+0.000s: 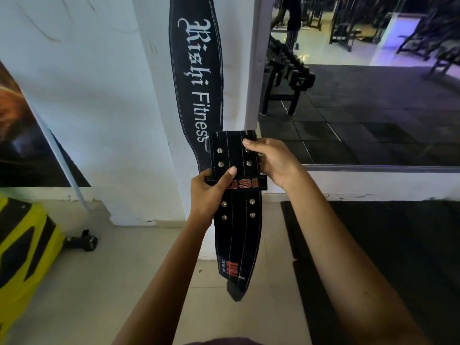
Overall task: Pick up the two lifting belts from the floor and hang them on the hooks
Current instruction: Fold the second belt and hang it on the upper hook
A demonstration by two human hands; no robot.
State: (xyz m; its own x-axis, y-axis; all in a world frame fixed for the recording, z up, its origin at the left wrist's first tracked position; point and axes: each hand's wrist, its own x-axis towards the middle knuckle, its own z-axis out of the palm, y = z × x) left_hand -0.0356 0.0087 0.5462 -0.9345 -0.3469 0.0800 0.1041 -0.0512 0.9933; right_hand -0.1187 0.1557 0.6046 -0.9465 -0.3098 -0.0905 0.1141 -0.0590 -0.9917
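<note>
While the wall (112, 100) fills the left of the view and a mirror (361, 83) the right, one long belt (196, 70), lettered in white, hangs flat against the wall, its top running out of frame, so its hook cannot be seen; that one appears already hung. The second belt (236, 220), black with red lettering, is held upright in front of the first one's lower end, its tail dangling above the floor (99, 282) and clear of it. The left hand (211, 190) is wrapped round the left edge at the red-lettered loop, thumb across the face; the right hand (271, 160) grips the right edge just above, fingers lying over the rivets (220, 158). The step in hand looks to be raising this belt to a hook; doing it well probably means keeping both hands closed on the stiff buckle end, lifting it straight up beside the hung belt rather than against it, and finding the hook by eye before letting go; the buckle (206, 145) barely shows at the left edge, so which part should catch the hook cannot be told.
</note>
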